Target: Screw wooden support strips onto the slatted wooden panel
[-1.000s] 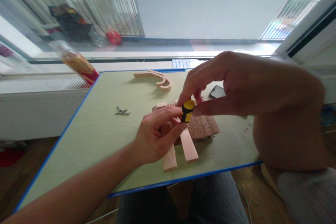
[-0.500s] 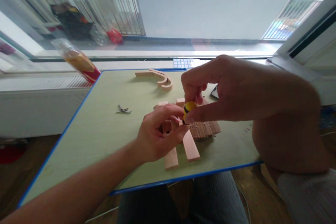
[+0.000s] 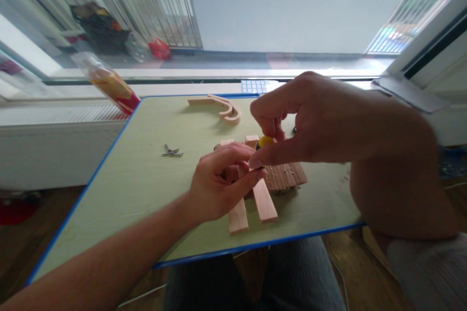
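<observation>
— Where are the left hand's fingers?
— Right of the loose screws (image 3: 172,152), the left hand (image 3: 215,187) curls over the wooden slats (image 3: 264,201). Its thumb and forefinger are pinched together, but what they pinch is hidden.
— And the screwdriver (image 3: 265,142)?
— It's upright over the slats, its yellow handle gripped by the right hand (image 3: 321,121).

L hand (image 3: 215,189) & R hand (image 3: 317,116) bare, forearms too; grey sleeve (image 3: 430,277) on R arm, grey-blue trousers (image 3: 299,277).

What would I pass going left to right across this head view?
Clear plastic packet with red and yellow contents → small metal screws → curved light wooden piece → right hand pinching a yellow tool handle.
</observation>
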Tool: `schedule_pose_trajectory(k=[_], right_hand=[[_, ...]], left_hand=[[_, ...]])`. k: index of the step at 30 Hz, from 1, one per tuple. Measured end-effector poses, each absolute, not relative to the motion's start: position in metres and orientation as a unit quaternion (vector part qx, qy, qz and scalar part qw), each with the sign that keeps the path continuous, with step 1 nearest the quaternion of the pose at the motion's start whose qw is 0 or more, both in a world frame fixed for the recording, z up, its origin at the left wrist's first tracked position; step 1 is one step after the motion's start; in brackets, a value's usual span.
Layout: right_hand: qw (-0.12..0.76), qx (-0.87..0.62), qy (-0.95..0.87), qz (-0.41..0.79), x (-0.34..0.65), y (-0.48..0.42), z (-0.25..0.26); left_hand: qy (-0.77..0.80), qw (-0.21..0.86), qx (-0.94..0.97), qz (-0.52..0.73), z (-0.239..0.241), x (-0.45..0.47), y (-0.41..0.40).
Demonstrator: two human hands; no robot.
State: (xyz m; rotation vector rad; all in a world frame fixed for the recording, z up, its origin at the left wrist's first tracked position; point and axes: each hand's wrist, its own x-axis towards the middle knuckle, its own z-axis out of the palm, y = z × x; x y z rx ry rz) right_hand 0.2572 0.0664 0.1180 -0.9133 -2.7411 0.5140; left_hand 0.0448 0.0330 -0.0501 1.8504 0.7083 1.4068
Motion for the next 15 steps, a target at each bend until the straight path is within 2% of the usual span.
schedule_pose_trajectory(k=[6,11,15], right_hand=[[0.098,-0.327,-0.925,0.165,0.2617,0.0692,0.1185],[0.091,-0.282,-0.927,0.229,0.2652,0.0644,0.1229],[0.082,-0.272,-0.931,0.229,0.2642,0.0640,0.1234]], left_hand=[[0.290,0.395,0.690,0.532,-0.0512,0.0435,0.0309],[0.280,0.394,0.701,0.524,-0.0518,0.0418,0.0302],[0.270,0.370,0.720,0.521,-0.0464,0.0430,0.0302]])
